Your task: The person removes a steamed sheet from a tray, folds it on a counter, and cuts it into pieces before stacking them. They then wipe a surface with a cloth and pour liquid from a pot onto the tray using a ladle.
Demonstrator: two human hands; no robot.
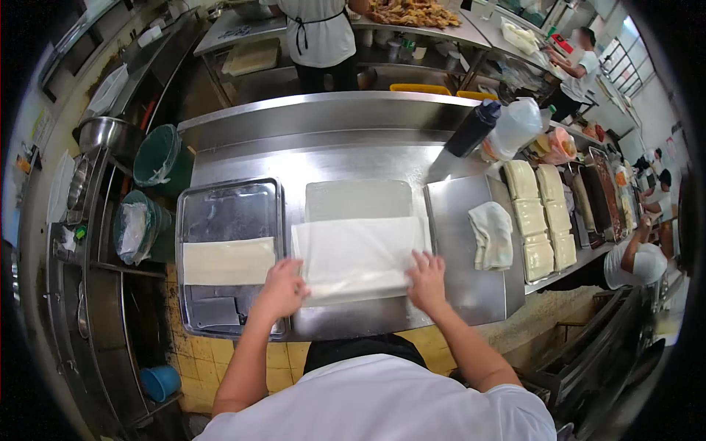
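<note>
A thin white cloth-like sheet (360,246) lies over a pale, translucent rectangular board (359,198) on the steel table. The board's far part shows uncovered. My left hand (283,288) is at the sheet's near left corner, fingers curled in on its edge. At the near right corner my right hand (427,281) bends its fingertips down onto the sheet. To the left, a dark tray (229,209) holds a flat cream-coloured slab (228,262) and a broad-bladed cleaver (214,312). My left hand is close to this tray's right rim.
A folded white towel (491,235) rests on a raised steel panel (460,220) at right. Beyond it sit stacked cream blocks (529,213). A dark bottle (474,126) and a plastic jug (516,126) stand at the back. Green bins (156,158) stand left; co-workers (318,33) are nearby.
</note>
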